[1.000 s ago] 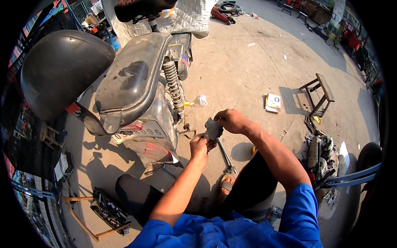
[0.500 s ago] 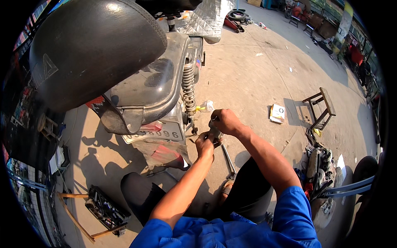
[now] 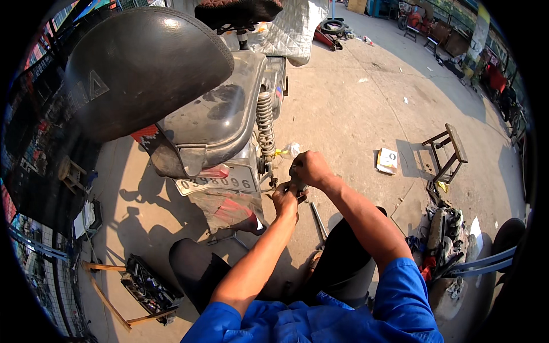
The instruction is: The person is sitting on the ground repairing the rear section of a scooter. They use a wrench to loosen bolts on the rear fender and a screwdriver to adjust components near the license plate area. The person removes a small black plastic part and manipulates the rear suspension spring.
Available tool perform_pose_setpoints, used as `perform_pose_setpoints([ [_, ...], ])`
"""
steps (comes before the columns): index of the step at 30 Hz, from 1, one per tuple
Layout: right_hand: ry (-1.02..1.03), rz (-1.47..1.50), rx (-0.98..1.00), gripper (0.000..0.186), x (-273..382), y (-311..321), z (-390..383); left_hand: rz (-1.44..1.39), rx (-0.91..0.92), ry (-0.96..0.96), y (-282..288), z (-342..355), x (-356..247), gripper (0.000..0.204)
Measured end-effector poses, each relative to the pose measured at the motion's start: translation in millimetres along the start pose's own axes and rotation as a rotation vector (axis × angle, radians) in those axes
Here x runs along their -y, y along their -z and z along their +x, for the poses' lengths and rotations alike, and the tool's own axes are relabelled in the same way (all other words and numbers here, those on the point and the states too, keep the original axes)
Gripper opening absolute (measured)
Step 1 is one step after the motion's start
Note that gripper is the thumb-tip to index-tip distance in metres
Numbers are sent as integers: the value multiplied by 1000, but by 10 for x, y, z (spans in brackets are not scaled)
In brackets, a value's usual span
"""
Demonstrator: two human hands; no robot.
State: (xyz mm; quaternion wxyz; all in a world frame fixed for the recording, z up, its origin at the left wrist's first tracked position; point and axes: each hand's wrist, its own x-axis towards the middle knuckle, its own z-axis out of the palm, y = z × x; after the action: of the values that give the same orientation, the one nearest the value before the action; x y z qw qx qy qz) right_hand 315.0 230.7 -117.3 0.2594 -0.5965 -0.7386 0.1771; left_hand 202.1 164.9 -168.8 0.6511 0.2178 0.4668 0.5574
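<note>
Both hands meet in front of me over the floor, closed around a small dark grey part (image 3: 297, 182) whose kind I cannot make out. My left hand (image 3: 285, 198) grips it from below, with the thumb along its side. From above, my right hand (image 3: 311, 168) wraps its upper end, the fingers curled and partly hidden. Just ahead and to the left is the rear of a scooter (image 3: 211, 126), with a coil-spring shock absorber (image 3: 266, 123) and a licence plate (image 3: 220, 182). A long metal bar (image 3: 318, 220) lies below my hands near my right leg.
A black padded backrest (image 3: 151, 71) juts over the scooter at upper left. On the right are a small white box (image 3: 387, 160), a wooden stool (image 3: 449, 150) and a pile of parts (image 3: 443, 240). A tray of tools (image 3: 150, 288) sits at lower left.
The view has shifted slightly, so the scooter and floor things appear a little further right and lower. Both hands stay closed on the grey part, with almost no change in grip.
</note>
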Motion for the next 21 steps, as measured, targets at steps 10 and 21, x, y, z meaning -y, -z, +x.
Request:
perform_pose_setpoints([
  [10, -1, -54, 1, 12, 137, 24, -40, -3, -34, -33, -28, 27, -5, 9],
  [21, 84, -112, -14, 16, -92, -139, 95, 23, -29, -37, -90, 92, -8, 7],
])
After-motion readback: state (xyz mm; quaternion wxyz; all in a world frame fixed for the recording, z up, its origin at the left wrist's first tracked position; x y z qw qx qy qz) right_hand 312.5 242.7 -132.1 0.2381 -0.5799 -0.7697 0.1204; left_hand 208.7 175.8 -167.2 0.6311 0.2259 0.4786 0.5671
